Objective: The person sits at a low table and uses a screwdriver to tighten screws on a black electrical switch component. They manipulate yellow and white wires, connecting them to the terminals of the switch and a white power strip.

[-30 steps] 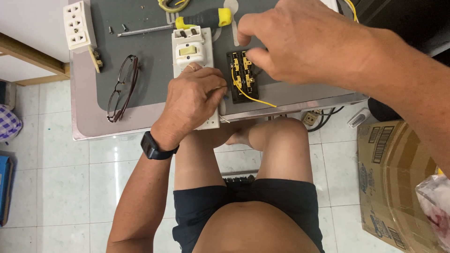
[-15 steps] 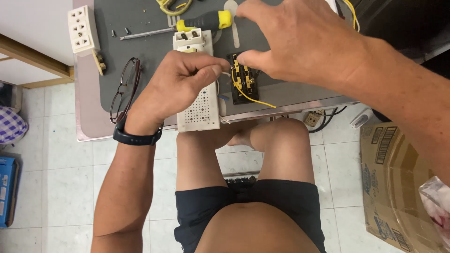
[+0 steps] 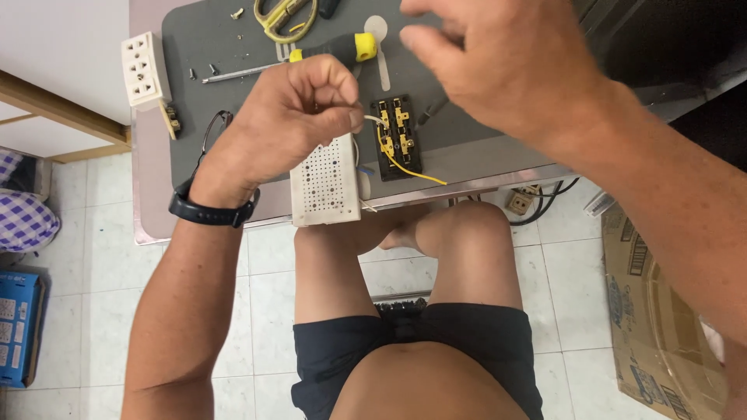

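White perforated socket cover (image 3: 325, 181) lying on grey work mat (image 3: 233, 47), front edge overhanging table edge; left hand (image 3: 284, 117) over its upper end, fingertips pinched on thin white wire (image 3: 375, 119) leading to black terminal block (image 3: 399, 138). Right hand (image 3: 498, 66) raised above block, fingers loosely curled, grasping nothing visible. Brass contacts exposed; yellow wire (image 3: 412, 167) attached at block, free end trailing toward table edge.

Judged partway: housing apart, wiring loose, cover not refitted, loose screws (image 3: 202, 71) on mat. Yellow-handled screwdriver (image 3: 311, 56) and scissors (image 3: 284, 14) lying unused at far side. Second white socket strip (image 3: 145, 68) beside mat, left; spectacles (image 3: 214, 124) partly hidden under wrist.

Brown printed carton (image 3: 661, 311) on floor, right. Blue printed box (image 3: 19, 327) at left edge. Purple checked cloth (image 3: 23, 210) above it.
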